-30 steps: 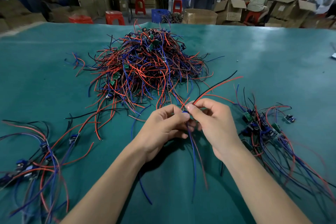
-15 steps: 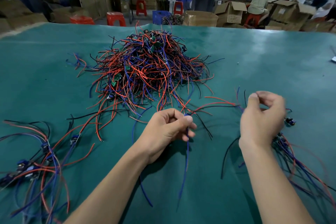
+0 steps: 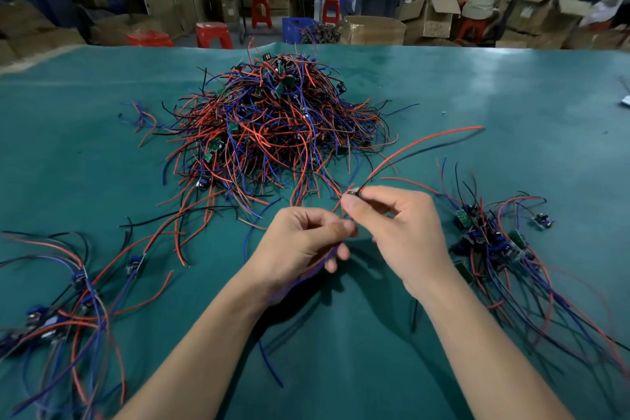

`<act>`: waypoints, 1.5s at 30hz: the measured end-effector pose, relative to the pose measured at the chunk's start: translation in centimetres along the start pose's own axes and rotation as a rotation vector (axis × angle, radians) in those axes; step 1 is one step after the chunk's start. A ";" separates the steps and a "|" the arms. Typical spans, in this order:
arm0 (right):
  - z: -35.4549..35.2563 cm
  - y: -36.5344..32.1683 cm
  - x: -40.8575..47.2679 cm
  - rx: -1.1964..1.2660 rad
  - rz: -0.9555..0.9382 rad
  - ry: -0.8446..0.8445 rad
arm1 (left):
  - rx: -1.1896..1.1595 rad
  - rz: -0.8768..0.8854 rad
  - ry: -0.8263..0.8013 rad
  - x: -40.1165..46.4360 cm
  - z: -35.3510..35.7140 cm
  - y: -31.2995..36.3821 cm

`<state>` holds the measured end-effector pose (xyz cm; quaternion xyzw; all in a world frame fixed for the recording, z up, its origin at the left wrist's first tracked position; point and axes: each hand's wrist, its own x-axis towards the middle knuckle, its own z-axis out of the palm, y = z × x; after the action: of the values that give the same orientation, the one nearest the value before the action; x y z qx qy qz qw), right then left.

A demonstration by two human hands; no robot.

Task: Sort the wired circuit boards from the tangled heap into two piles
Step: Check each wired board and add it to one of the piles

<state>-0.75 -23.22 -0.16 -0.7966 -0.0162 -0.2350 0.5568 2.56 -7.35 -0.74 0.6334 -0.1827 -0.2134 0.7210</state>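
Note:
A tangled heap [image 3: 276, 133] of red, blue and black wires with small green boards rises at the table's middle back. One sorted pile [image 3: 58, 310] lies at the near left, another pile [image 3: 501, 245] at the near right. In front of the heap my right hand [image 3: 399, 232] pinches a small wired board [image 3: 354, 194] between thumb and forefinger; its red and black wires arc up to the right. My left hand [image 3: 300, 249] is closed around blue and purple wires [image 3: 269, 358] that trail down toward me. The two hands nearly touch.
The green table mat [image 3: 477, 102] spreads wide on all sides. Loose red and black wires [image 3: 163, 232] lie between the heap and the left pile. Beyond the far edge stand red stools [image 3: 214, 34], cardboard boxes [image 3: 371, 29] and seated people.
My right hand was out over the right pile half a second ago; it has come back to the centre and now pinches a board beside my left hand, its wires lifted up right.

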 end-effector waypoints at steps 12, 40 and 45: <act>-5.3 -2.7 1.7 0.443 0.141 0.779 | 0.267 0.083 -0.167 -0.4 -0.1 0.1; 10.9 -6.4 11.4 -0.846 0.009 -0.167 | 0.168 0.087 -0.135 -0.4 0.1 0.2; 8.0 -6.2 11.8 -0.622 0.068 -0.062 | 0.167 0.057 -0.105 -0.2 0.1 0.0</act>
<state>10.83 -16.53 7.77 -0.9356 0.0663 -0.1854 0.2930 2.39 -7.33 -0.70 0.6736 -0.2554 -0.2100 0.6610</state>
